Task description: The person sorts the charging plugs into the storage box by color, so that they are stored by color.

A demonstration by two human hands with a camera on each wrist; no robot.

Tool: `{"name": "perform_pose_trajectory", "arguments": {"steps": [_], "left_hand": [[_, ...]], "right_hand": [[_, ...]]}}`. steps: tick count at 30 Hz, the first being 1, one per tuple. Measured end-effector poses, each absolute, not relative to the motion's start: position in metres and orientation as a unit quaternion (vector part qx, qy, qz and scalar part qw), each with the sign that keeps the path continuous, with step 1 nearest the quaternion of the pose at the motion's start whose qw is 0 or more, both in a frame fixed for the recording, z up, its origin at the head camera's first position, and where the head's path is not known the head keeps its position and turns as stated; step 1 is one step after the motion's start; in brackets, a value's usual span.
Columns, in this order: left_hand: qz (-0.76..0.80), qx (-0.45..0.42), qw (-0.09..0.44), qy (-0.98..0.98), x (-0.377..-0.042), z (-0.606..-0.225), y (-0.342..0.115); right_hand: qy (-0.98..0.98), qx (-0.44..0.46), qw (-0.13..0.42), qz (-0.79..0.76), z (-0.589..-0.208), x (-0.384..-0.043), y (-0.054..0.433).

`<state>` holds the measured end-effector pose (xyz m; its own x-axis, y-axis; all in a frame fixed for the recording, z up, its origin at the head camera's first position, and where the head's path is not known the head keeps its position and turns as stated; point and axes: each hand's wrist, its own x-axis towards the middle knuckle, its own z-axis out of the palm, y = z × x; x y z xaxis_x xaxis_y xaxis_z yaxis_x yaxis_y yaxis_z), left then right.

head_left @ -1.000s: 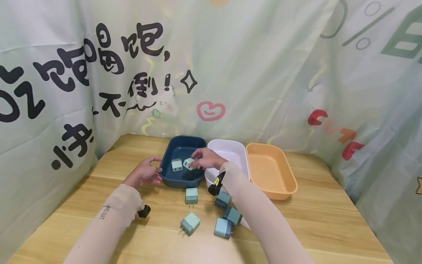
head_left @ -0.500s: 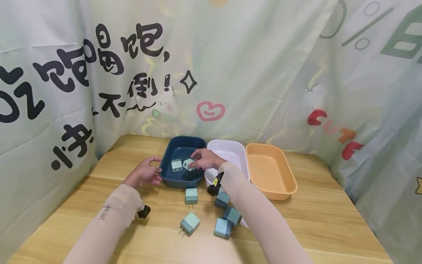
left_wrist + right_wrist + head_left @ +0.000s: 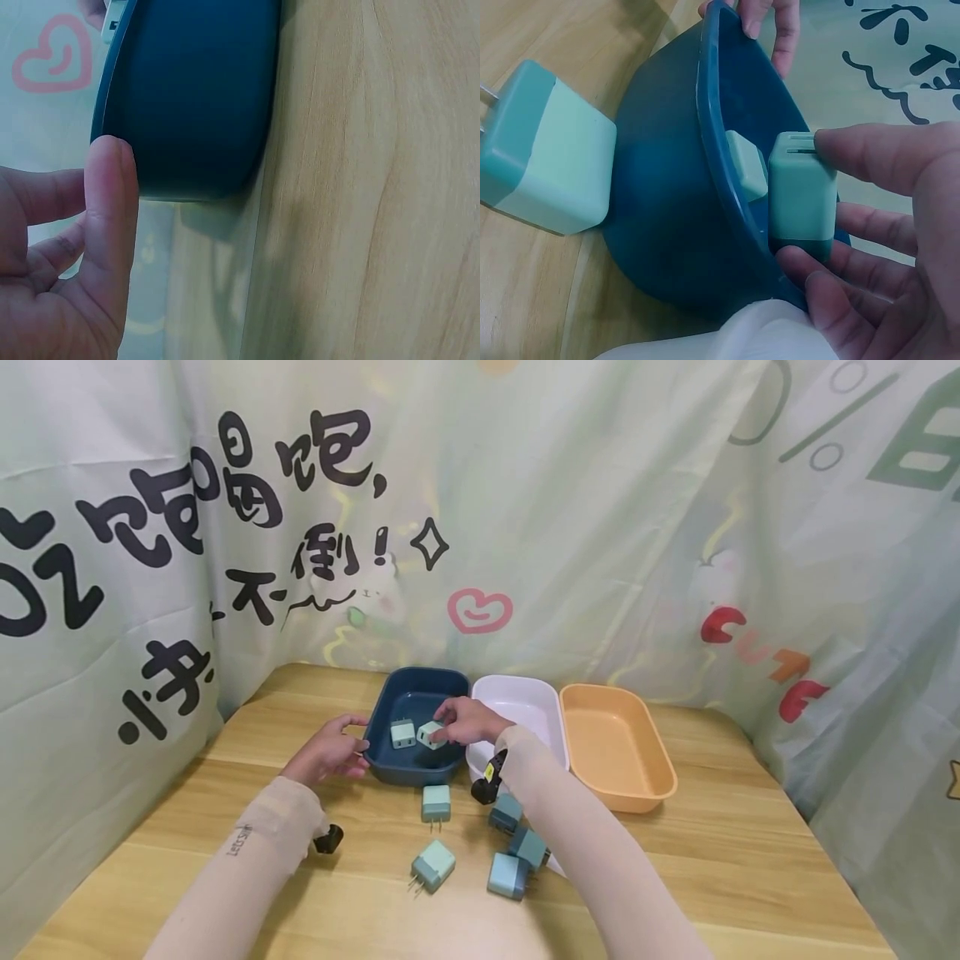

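Note:
My left hand (image 3: pixel 333 752) touches the left side of a dark blue tub (image 3: pixel 405 774). The thumb (image 3: pixel 112 195) lies straight against the tub near its rim in the left wrist view. Over the inside of the tub, my right hand (image 3: pixel 472 722) pinches a pale green charger plug (image 3: pixel 802 195) between thumb and fingers, its USB slots showing at the top in the right wrist view. Another pale green charger plug (image 3: pixel 402 734) lies on the tub's floor, its prongs pointing away. Whether the held plug touches the floor of the tub cannot be told.
A white tub (image 3: pixel 525 693) and an orange tub (image 3: pixel 618 752) stand right of the blue one. In front lie two green charger plugs (image 3: pixel 436 803) (image 3: pixel 432 865). Several bluer plugs (image 3: pixel 507 876) cluster near my right forearm, beside a partly hidden white item (image 3: pixel 556 865). Printed cloth hangs behind.

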<state>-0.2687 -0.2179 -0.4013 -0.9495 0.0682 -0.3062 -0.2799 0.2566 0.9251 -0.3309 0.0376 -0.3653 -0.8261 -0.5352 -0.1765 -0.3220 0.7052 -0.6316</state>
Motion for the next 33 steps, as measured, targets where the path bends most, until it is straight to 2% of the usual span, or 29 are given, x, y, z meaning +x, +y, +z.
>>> {"name": "perform_pose_trajectory", "arguments": {"steps": [14,33], "left_hand": [[0.603,-0.067,0.144,0.782,-0.27,-0.4,-0.216],[0.595,-0.063,0.142,0.788,-0.266,-0.398,-0.216]], "right_hand": [[0.874,-0.232,0.206,-0.374,-0.36,-0.327,0.046],[0.84,-0.254,0.228,-0.422,-0.349,-0.304,0.068]]}}
